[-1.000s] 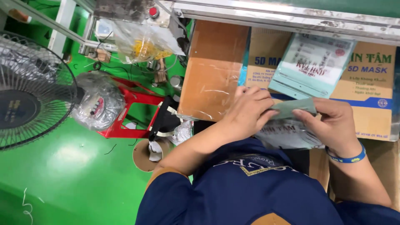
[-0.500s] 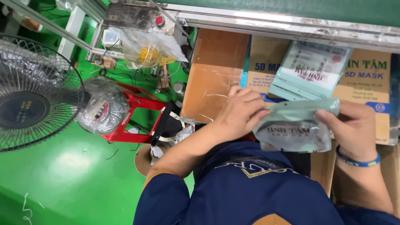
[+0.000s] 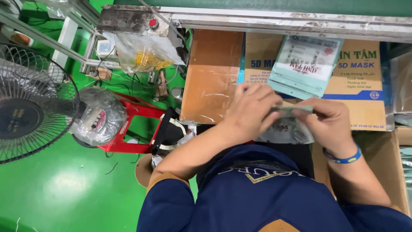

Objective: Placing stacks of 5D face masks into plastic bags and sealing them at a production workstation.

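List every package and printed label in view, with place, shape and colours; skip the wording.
Flat pouch: held between left hand and right hand, pale green top, clear body.
Second pouch: lying on the carton above the hands, rectangular, pale teal with white panel.
Cardboard carton: under it, brown, green and blue print.

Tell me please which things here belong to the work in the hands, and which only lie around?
In the work:
left hand and right hand, both gripping the mask packet
packet stack on the printed carton

Lying about:
fan
red stool
bagged item on the stool
bag of yellow parts
brown board
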